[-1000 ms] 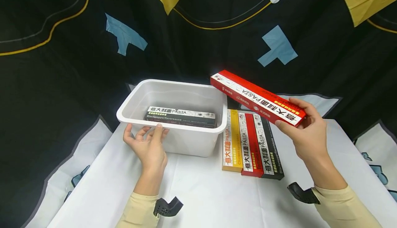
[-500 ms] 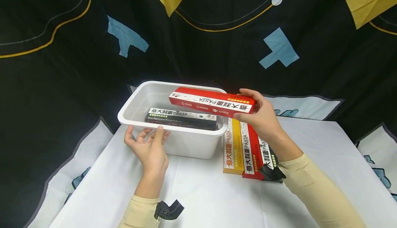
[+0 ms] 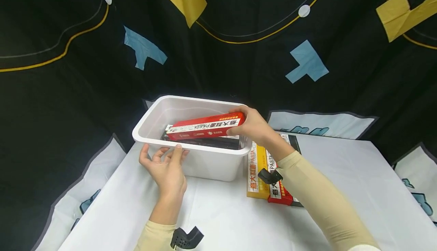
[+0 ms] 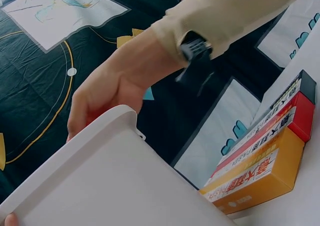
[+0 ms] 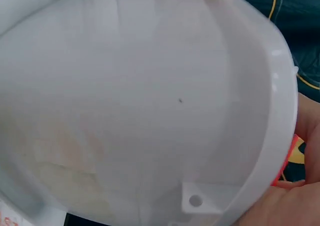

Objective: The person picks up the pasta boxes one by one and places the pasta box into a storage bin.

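Note:
In the head view, my right hand (image 3: 252, 125) grips one end of a red pasta box (image 3: 205, 128). The box lies slanted inside the mouth of a white plastic bin (image 3: 211, 167), its free end low over a black pasta box (image 3: 218, 143) in the bin. My left hand (image 3: 166, 171) holds the bin's front rim, with the thumb at the edge and the fingers beneath. From the left wrist, the right hand (image 4: 107, 95) reaches behind the bin wall (image 4: 105, 176), which hides most of the red box. The bin wall (image 5: 150, 100) fills most of the right wrist view.
Right of the bin, a yellow pasta box (image 3: 257, 194), another red one (image 3: 280, 199) and another black one (image 3: 293, 141) lie side by side on the white table (image 3: 218, 220). My right forearm partly covers them. A dark curtain (image 3: 239, 76) hangs behind.
My right hand has carried the red pasta box leftward and down from above the table into the bin's mouth. The left hand keeps its place on the rim.

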Available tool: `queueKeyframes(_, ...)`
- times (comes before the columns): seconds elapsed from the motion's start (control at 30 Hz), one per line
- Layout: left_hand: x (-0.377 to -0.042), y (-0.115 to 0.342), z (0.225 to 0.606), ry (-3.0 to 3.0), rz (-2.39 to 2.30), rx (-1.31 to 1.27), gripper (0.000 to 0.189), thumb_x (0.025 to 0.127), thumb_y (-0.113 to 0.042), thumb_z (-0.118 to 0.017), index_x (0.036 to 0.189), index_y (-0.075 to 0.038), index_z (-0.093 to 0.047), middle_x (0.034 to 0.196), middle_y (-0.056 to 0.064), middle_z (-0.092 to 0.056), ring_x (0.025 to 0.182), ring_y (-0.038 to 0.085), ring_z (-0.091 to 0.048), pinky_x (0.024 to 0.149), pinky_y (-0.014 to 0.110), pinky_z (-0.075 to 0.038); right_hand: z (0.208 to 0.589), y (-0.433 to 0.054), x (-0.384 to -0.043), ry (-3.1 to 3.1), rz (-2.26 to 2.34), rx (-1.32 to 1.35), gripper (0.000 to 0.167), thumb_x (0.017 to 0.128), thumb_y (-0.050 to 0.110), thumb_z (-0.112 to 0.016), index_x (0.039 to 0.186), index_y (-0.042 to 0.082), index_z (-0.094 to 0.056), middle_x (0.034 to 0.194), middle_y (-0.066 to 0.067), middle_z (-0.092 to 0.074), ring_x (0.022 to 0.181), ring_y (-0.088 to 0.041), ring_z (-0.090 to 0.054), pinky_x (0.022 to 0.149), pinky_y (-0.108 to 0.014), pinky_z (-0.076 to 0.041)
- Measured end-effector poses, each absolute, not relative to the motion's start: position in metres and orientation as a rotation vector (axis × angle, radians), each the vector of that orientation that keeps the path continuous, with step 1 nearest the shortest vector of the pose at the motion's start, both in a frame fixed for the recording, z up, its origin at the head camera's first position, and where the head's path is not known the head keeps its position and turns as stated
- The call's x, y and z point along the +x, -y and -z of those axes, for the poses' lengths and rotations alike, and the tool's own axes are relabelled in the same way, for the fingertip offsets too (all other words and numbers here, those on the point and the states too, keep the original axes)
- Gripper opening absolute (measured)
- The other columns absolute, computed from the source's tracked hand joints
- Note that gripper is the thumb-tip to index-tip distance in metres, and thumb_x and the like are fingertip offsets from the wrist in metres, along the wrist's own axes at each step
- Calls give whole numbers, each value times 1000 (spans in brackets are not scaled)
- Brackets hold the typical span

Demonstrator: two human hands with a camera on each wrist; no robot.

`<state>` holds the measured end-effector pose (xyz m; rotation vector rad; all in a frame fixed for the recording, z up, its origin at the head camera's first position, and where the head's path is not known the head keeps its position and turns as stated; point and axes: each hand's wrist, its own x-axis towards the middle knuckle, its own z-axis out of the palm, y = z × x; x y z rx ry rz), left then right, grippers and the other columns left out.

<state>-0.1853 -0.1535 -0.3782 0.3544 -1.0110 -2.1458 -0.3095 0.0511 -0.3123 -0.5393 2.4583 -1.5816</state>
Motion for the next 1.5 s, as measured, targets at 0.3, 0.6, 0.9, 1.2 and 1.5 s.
queueKeyframes(0.3, -184, 153, 378, 1039, 2140, 354, 86, 85, 5, -71, 140, -28, -13, 121, 13, -39, 96, 30, -62, 84, 42, -59, 310, -31, -329, -2617, 1271, -586, 73, 68, 20, -90, 131, 17, -55, 122, 3, -55, 106, -22, -52, 79, -33, -60)
queueKeyframes(0.6, -184, 152, 376, 1039, 2130, 361, 85, 85, 4, -71, 140, -27, -14, 120, 13, -41, 93, 29, -62, 83, 42, -59, 310, -19, -334, -2778, 1027, -673, 76, 71, 9, -86, 138, 9, -51, 127, -8, -57, 107, -25, -53, 91, -40, -55)
queueKeyframes(0.9, -184, 154, 375, 1055, 2138, 362, 88, 85, 1, -73, 141, -29, -12, 123, 13, -39, 97, 30, -61, 85, 41, -59, 314, -27, -324, -2917, 1083, -701, 62, 79, 11, -79, 136, 15, -54, 142, -8, -48, 117, -27, -50, 100, -42, -51)
queueKeyframes(1.2, -183, 151, 377, 1075, 2142, 348, 87, 86, 1, -72, 141, -28, -11, 123, 13, -38, 98, 30, -61, 85, 41, -59, 323, -64, -292, -2661, 1564, -619, 60, 83, 21, -74, 138, 23, -51, 142, 1, -49, 127, -24, -52, 101, -37, -49)
queueKeyframes(1.5, -184, 151, 377, 1071, 2140, 338, 87, 85, 2, -72, 141, -28, -11, 123, 13, -38, 100, 31, -61, 85, 42, -59, 329, -108, -262, -2646, 1673, -561, 54, 89, 17, -67, 140, 18, -48, 141, 2, -49, 130, -23, -47, 102, -38, -48)
